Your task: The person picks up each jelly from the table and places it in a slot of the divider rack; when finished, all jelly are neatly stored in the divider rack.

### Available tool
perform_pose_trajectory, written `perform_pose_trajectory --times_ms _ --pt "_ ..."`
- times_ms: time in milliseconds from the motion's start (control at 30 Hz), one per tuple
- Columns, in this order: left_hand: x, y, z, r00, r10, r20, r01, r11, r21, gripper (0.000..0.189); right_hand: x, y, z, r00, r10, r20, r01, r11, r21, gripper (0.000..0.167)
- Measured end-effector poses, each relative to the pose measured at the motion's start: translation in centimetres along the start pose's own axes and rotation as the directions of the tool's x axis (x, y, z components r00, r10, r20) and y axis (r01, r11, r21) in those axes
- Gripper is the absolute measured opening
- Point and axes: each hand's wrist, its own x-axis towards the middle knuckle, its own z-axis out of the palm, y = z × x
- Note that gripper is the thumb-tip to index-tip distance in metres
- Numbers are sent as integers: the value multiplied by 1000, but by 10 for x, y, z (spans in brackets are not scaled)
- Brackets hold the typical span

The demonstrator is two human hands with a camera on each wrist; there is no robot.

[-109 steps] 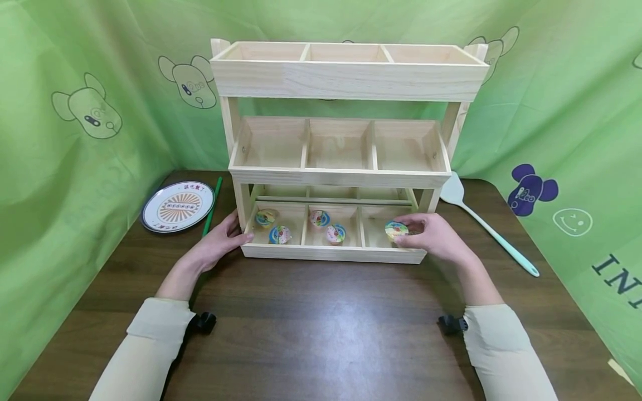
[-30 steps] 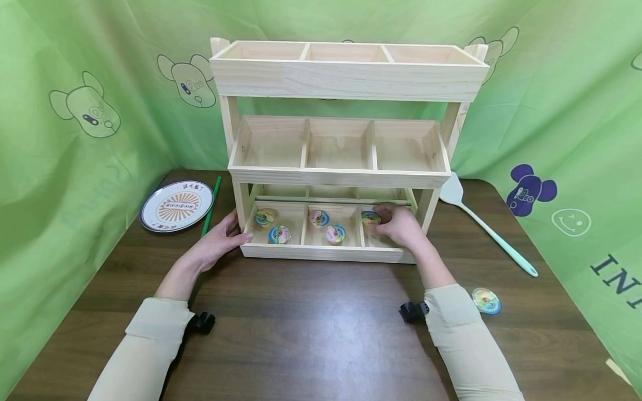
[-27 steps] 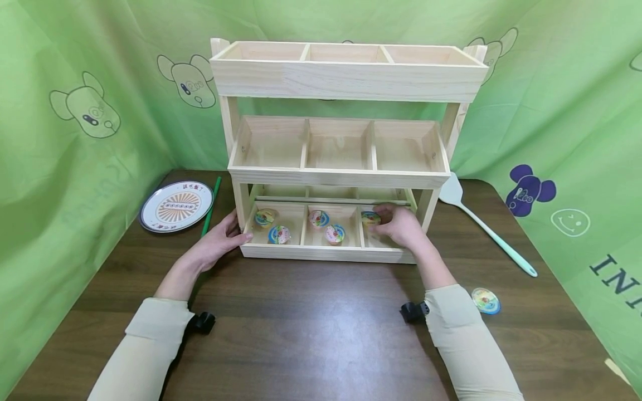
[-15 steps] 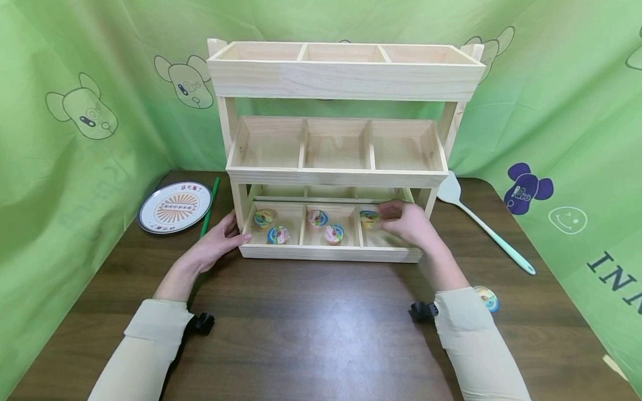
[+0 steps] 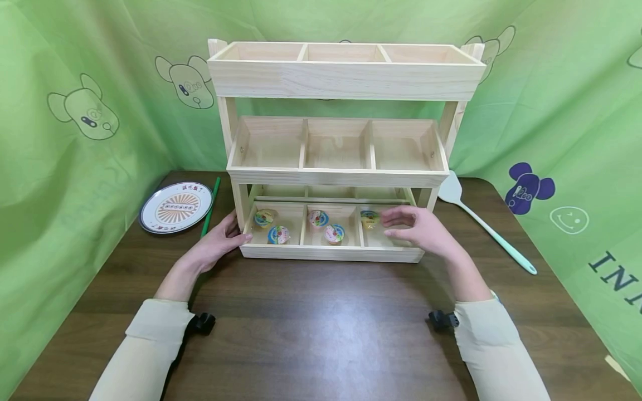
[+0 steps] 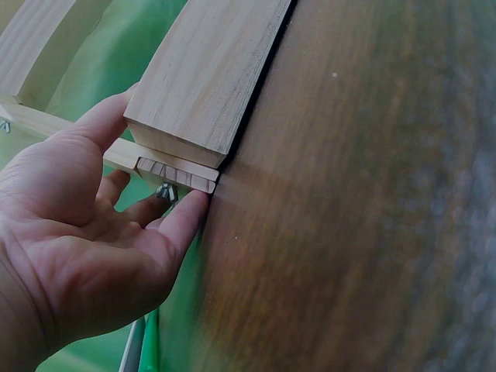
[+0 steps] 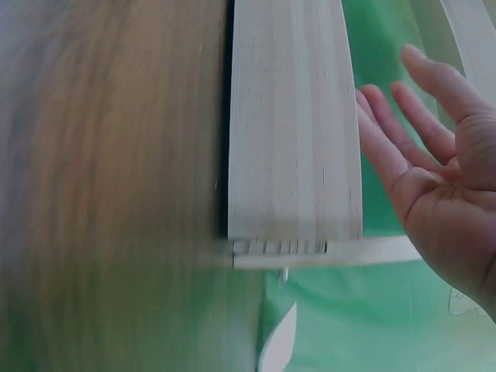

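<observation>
My left hand (image 5: 220, 242) holds the left end of the wooden three-tier rack (image 5: 321, 253) at its bottom tray. In the left wrist view its thumb lies at the tray's upper edge, with fingers against the outer side. Over the tray's right compartment hovers my right hand (image 5: 418, 225), fingers spread and nothing in them. Just left of those fingertips sits a yellowish jelly cup (image 5: 370, 219). Two jelly cups, one yellowish (image 5: 265, 218) and one pink (image 5: 278, 235), lie in the left compartment. The middle one has two pink jelly cups (image 5: 334, 234).
A round plate (image 5: 176, 207) and a green stick (image 5: 210, 207) lie left of the rack. To the right is a pale turquoise spatula (image 5: 494, 234). Green printed cloth (image 5: 100, 167) surrounds the brown table (image 5: 321, 334). My right sleeve (image 5: 496, 340) mostly hides another cup on the table.
My right hand has let go of the yellowish jelly cup in the right compartment and drawn off to the right, fingers spreading. The left hand has kept its place on the rack.
</observation>
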Motion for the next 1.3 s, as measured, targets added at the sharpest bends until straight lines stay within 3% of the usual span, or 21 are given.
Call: perform_pose_trajectory --times_ms 1300 --pt "0 3 0 1000 1 6 -1 1000 4 93 -112 25 -69 998 -2 61 8 995 -98 40"
